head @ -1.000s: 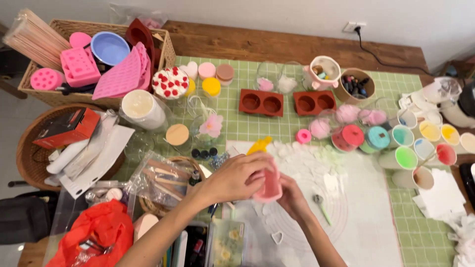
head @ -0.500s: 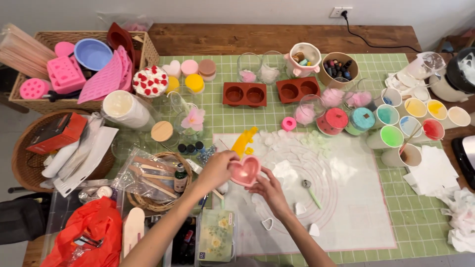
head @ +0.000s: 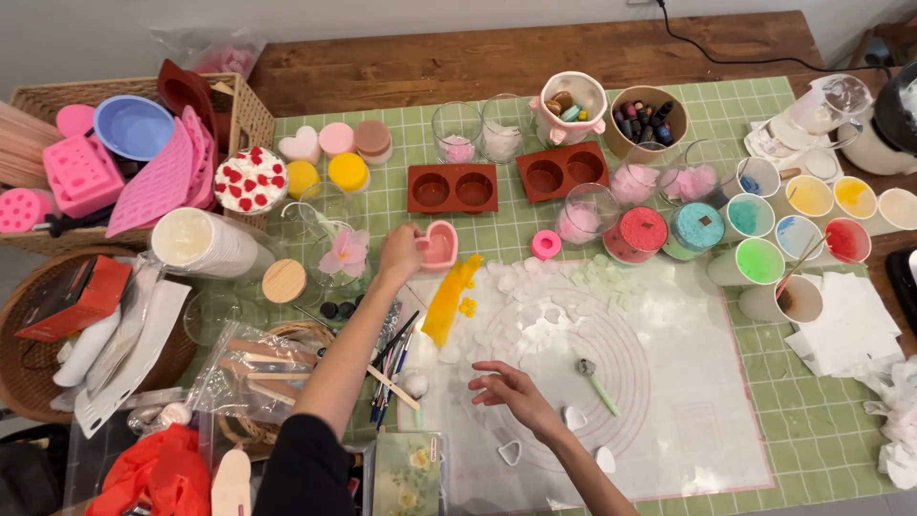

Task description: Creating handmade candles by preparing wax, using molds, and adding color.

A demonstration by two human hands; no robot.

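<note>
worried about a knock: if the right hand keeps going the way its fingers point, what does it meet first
Probably the white wax flakes just ahead of the right hand, then the yellow strip; its height above the mat is unclear.

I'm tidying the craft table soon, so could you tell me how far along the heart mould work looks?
Done: pale flakes lie spread over the white mat, and small white heart shapes sit on it. In hand: the left hand holds the pink heart mould at the mat's top corner; the right hand hovers empty. Left: the brown two-cup moulds look unfilled.
</note>
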